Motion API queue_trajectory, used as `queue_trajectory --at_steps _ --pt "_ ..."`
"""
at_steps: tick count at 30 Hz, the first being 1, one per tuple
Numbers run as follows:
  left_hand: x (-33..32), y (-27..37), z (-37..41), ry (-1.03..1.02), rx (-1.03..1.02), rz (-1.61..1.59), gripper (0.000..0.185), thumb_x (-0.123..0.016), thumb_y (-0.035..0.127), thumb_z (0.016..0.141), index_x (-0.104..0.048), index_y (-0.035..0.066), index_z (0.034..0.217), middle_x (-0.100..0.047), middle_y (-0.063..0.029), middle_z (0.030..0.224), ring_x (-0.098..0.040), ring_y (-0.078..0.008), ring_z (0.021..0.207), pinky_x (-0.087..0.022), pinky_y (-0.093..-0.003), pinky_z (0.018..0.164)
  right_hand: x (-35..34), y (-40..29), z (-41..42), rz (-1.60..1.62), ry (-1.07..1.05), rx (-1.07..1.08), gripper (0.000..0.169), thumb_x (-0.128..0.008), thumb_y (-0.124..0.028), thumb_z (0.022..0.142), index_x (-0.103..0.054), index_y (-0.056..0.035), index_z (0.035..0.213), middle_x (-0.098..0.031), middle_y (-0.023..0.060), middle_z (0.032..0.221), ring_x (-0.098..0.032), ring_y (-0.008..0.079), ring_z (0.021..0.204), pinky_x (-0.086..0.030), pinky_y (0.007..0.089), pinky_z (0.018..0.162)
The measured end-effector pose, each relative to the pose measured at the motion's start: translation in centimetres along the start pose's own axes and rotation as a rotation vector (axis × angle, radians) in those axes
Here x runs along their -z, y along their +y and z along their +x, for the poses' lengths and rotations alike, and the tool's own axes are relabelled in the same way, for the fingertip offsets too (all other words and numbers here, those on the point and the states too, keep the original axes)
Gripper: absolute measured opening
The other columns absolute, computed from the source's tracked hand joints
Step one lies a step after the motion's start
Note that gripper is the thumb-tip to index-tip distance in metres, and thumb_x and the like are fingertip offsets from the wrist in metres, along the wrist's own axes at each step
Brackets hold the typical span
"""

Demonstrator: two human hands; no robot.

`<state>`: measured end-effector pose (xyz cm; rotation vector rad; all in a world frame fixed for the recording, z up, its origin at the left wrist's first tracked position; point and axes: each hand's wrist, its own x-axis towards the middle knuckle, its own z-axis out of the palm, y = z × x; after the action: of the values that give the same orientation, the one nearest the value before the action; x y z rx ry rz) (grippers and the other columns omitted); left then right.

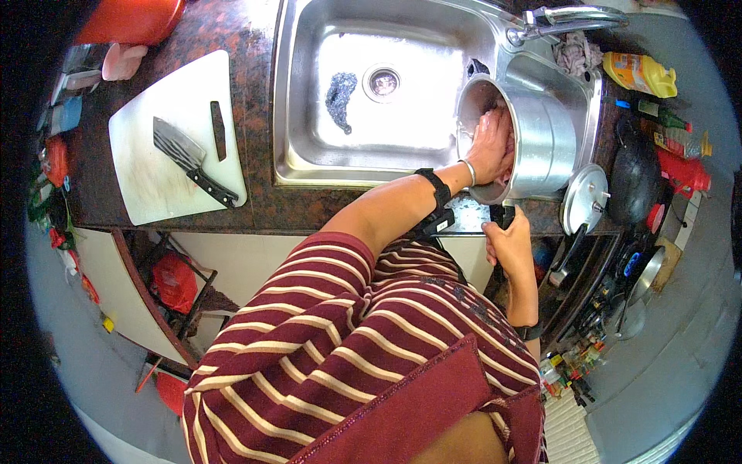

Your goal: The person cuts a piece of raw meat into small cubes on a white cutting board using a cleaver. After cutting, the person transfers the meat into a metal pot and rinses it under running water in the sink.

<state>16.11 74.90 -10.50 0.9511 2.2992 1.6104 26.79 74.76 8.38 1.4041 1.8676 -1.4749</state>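
Note:
An aluminium pressure cooker body (542,139) is tipped on its side over the right end of the sink, its mouth facing left. My left hand (490,148) reaches into that mouth, fingers straight and close together, flat against pink, wet pieces (509,165) that look like raw meat. The cooker's depths are hidden by its wall and my hand. Below the rim, my right hand (513,238) is wrapped around the cooker's black handle (502,216). The cooker's lid (585,194) leans at the counter edge on the right, its own handle pointing down.
A steel sink (406,145) holds a dark mesh scrubber (341,101) left of the drain. Further left, a cleaver-style knife (185,156) lies on a white cutting board (130,145). A faucet (550,26), crumpled cloth (578,53), yellow bottle (637,74) and black pan (632,168) line the right.

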Motion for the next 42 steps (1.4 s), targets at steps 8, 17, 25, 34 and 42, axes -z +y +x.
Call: queue_trajectory --at_steps 8,17,25,34,42 --pt "0.7 0.4 0.3 -0.063 0.068 -0.107 0.08 -0.064 0.025 0.081 -0.027 -0.008 0.144 -0.031 -0.0332 0.141 -0.033 -0.0505 0.125 -0.03 -0.0548 0.107 -0.2 0.5 0.2 -0.016 0.01 -0.007 0.028 -0.06 -0.003 0.083 -0.045 -0.0003 0.107 -0.048 0.0023 0.053 -0.045 0.0122 0.036 -0.035 0.0295 0.032" --pt "-0.3 -0.5 0.2 -0.067 0.029 -0.047 0.079 -0.064 0.024 0.078 -0.03 -0.008 0.142 -0.033 -0.0325 0.139 -0.035 -0.0492 0.121 -0.031 -0.0546 0.106 -0.3 0.9 0.4 -0.009 0.02 -0.009 0.026 -0.06 0.0 0.083 -0.044 -0.0007 0.103 -0.047 0.0019 0.054 -0.043 0.0113 0.036 -0.033 0.0292 0.031" --pt "-0.4 -0.5 0.2 -0.114 0.024 0.019 0.075 -0.063 0.023 0.079 -0.033 -0.008 0.14 -0.033 -0.0322 0.139 -0.035 -0.048 0.121 -0.032 -0.0541 0.105 -0.2 1.1 0.4 -0.021 0.016 -0.008 0.033 -0.059 -0.002 0.082 -0.044 0.0012 0.11 -0.048 0.003 0.053 -0.046 0.0137 0.035 -0.035 0.0308 0.031" --pt "-0.1 -0.1 -0.1 -0.024 0.012 -0.037 0.071 -0.064 0.021 0.078 -0.036 -0.006 0.137 -0.033 -0.0315 0.136 -0.036 -0.0482 0.118 -0.033 -0.0543 0.104 -0.6 0.6 0.0 -0.008 0.053 0.006 0.025 -0.062 0.0 0.082 -0.045 0.0009 0.1 -0.047 0.0025 0.054 -0.042 0.0112 0.036 -0.033 0.0285 0.031" --pt "-4.9 -3.7 -1.0 0.057 -0.114 0.094 0.074 -0.064 0.021 0.077 -0.034 -0.007 0.139 -0.033 -0.0307 0.137 -0.036 -0.048 0.118 -0.033 -0.0541 0.104 -0.5 0.5 0.0 -0.024 0.044 0.017 0.028 -0.063 -0.001 0.081 -0.045 0.0029 0.103 -0.049 0.0038 0.055 -0.044 0.0121 0.037 -0.034 0.0288 0.031"
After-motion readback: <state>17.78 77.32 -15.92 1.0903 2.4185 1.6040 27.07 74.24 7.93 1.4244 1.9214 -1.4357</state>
